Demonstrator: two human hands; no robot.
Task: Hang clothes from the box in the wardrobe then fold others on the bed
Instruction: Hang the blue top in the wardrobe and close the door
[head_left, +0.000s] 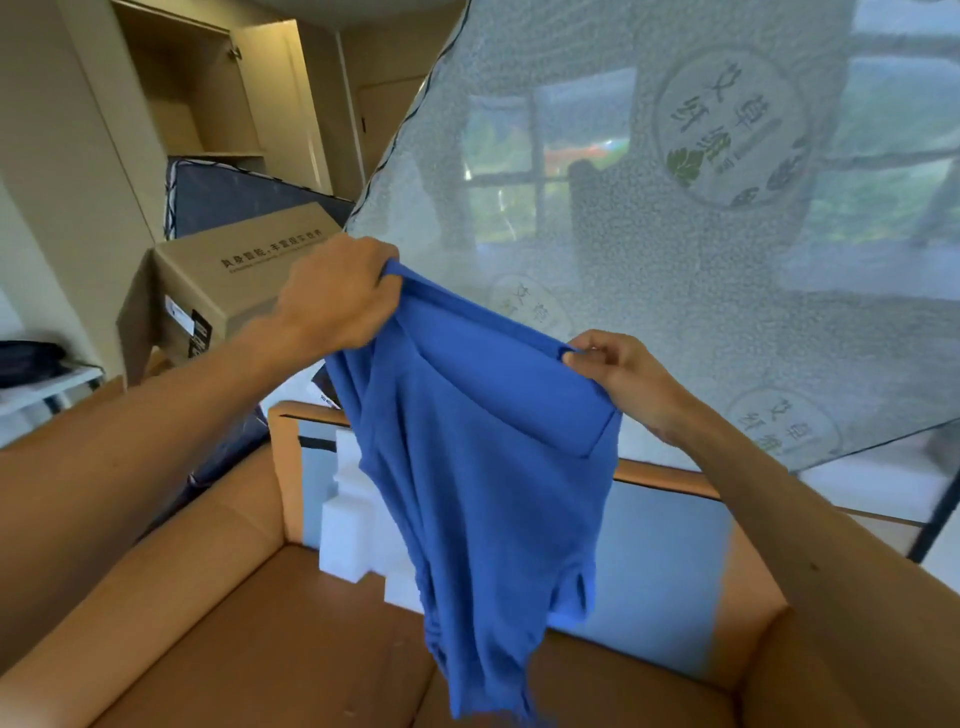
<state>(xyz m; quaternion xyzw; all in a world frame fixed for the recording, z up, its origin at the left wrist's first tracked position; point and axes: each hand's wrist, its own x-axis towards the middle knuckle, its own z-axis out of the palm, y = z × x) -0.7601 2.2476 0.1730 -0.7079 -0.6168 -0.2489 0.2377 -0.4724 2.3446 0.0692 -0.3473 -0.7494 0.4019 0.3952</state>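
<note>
We are holding up a blue garment (483, 467) with both hands, in front of us and above an open cardboard box (234, 623). Our left hand (337, 296) is gripping the garment's top edge at its higher, left end, with the fingers curling over bunched fabric. Our right hand (618, 374) is pinching the same edge at its lower, right end between thumb and fingers. The edge is stretching taut between the two hands and sloping down from left to right. The rest of the cloth is hanging in loose folds, with its lower end dangling over the inside of the box. Our bare forearms are reaching in from the two bottom corners.

Against the far wall of the box, a white foam block (353, 519) is standing, partly hidden behind the garment. Beyond the box, a large plastic-wrapped mattress (675, 208) is leaning at a tilt and filling the upper right. Its glossy wrap is reflecting a window and showing round printed logos with green leaves. To the left, a closed cardboard box (234, 270) with dark printed characters is sitting in front of a dark-sided mattress (234, 202). In the upper left, the wardrobe (197, 104) is standing with a door open, showing pale wooden shelves.
</note>
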